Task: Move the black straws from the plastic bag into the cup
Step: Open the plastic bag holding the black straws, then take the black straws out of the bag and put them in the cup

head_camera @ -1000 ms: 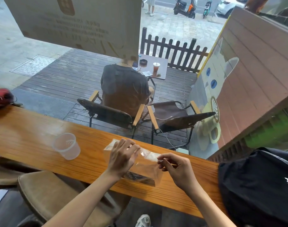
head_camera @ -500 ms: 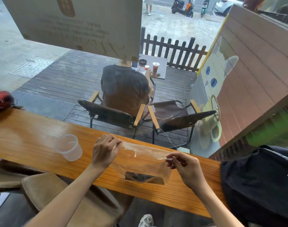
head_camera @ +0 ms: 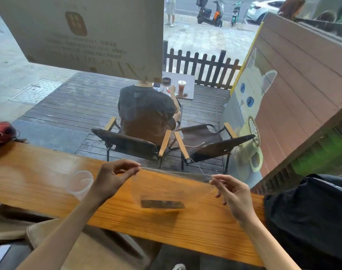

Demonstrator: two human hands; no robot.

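A clear plastic bag [head_camera: 172, 189] hangs above the wooden counter [head_camera: 39, 182], stretched wide between my two hands. My left hand [head_camera: 112, 179] pinches its top left corner and my right hand [head_camera: 231, 190] pinches its top right corner. A bundle of black straws [head_camera: 162, 204] lies across the bottom of the bag, blurred. The clear plastic cup [head_camera: 80, 184] stands on the counter just left of my left hand, with nothing visible in it.
A black bag [head_camera: 310, 217] rests on the counter's right end and a red object [head_camera: 0, 132] at its far left. A window runs along the counter's far edge. A brown stool [head_camera: 78, 248] stands below the counter on my side.
My hands have moved apart and up, pulling the bag's top edge taut and wide. The bag has lifted higher, and the straw bundle has shifted right along its bottom.
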